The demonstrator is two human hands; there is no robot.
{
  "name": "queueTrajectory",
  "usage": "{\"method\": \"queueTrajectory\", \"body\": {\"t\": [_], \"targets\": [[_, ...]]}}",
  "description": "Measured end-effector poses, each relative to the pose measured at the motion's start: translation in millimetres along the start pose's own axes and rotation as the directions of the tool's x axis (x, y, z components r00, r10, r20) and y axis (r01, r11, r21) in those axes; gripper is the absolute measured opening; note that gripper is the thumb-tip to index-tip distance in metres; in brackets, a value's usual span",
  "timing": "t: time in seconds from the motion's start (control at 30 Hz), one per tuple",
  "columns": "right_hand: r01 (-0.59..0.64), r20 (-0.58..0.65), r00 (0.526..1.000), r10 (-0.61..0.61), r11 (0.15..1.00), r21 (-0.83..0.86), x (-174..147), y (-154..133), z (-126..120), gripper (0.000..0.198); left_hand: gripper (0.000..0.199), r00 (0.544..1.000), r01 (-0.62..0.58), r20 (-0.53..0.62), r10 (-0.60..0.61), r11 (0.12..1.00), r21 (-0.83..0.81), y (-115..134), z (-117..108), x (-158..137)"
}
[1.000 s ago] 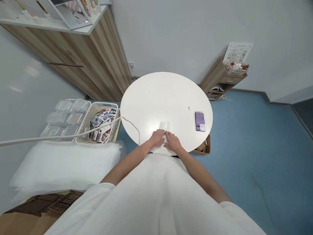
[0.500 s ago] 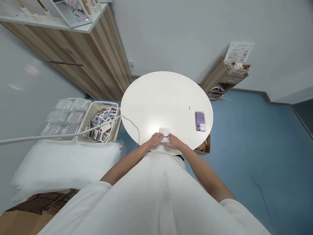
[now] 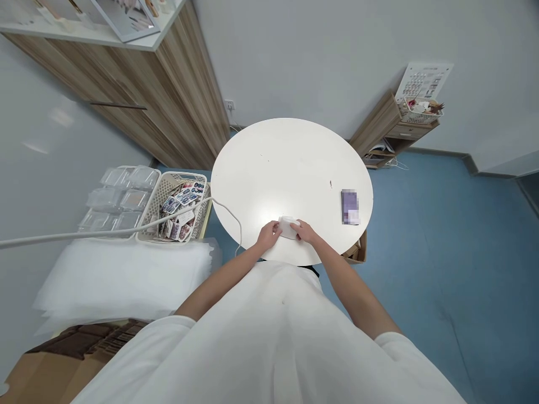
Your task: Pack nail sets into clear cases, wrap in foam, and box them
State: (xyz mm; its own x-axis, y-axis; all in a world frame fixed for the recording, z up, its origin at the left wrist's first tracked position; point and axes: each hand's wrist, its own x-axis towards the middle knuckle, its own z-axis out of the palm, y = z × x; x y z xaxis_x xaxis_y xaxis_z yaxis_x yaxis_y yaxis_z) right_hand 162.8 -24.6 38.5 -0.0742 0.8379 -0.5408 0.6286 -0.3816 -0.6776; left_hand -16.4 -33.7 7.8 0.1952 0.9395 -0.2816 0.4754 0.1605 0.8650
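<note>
Wears a loose white fabric top (image 3: 282,336) with short sleeves, leaving both forearms bare over the near edge of a round, glossy white worktop (image 3: 290,157). Has at the near left a brown cardboard box (image 3: 46,370) and, just beyond, a stack of translucent white sheets (image 3: 126,275), probably laid flat to avoid creasing.

Pinches the left edge of a small, thin, folded-looking white piece (image 3: 288,226) with the left grip (image 3: 268,235), and the right end with the right grip (image 3: 304,230). Holds both ends, presumably to steady such limp material evenly. Cannot tell paper from film. Lies between both grips at the worktop's near side, likely for comfort close to the body.

Shows well apart, toward the right rim, a purple rectangular item (image 3: 350,203), pixelated beyond reading, perhaps set aside for elbow room. Reveals below that rim part of a brown cardboard carton (image 3: 361,253). Stores at left printed cards (image 3: 185,197) in a cream perforated plastic basket (image 3: 170,182), beside clear plastic boxes (image 3: 143,177), apparently sorted by kind. Ends farther off with a tall wood-grain cabinet (image 3: 126,78) and a low wood-grain shelf unit (image 3: 377,118).
</note>
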Motion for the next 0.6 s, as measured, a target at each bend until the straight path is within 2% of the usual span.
{"method": "queueTrajectory", "body": {"t": [0.1, 0.17, 0.23, 0.3, 0.4, 0.5, 0.6], "targets": [[0.004, -0.155, 0.988, 0.013, 0.994, 0.110, -1, 7, 12, 0.030, 0.028, 0.997, 0.041, -0.068, -0.038, 0.998, 0.055, 0, 3, 4], [0.047, -0.340, 0.941, -0.009, 0.993, 0.104, -4, 12, 21, 0.038, 0.026, 0.994, 0.052, -0.097, -0.045, 0.996, 0.067, 0, 4, 6], [0.094, -0.449, 0.892, -0.057, 0.994, 0.060, -11, 15, 30, 0.043, 0.023, 0.992, 0.055, -0.113, -0.048, 0.996, 0.064, 0, 5, 7], [0.145, -0.457, 0.880, -0.126, 0.989, 0.007, -20, 18, 39, 0.040, 0.021, 0.991, 0.068, -0.121, -0.060, 0.996, 0.063, 1, 7, 8], [0.209, -0.404, 0.889, -0.216, 0.976, -0.061, -33, 20, 50, 0.034, 0.024, 0.987, 0.077, -0.146, -0.060, 0.991, 0.110, 3, 9, 5], [0.191, -0.389, 0.899, -0.200, 0.980, -0.063, -39, 24, 56, 0.035, 0.034, 0.984, 0.002, -0.175, 0.030, 0.984, 0.176, 3, 13, -3], [0.171, -0.354, 0.921, -0.164, 0.985, -0.011, -41, 31, 56, 0.040, 0.041, 0.986, -0.085, -0.120, 0.115, 0.970, 0.227, -1, 15, -12]]}}
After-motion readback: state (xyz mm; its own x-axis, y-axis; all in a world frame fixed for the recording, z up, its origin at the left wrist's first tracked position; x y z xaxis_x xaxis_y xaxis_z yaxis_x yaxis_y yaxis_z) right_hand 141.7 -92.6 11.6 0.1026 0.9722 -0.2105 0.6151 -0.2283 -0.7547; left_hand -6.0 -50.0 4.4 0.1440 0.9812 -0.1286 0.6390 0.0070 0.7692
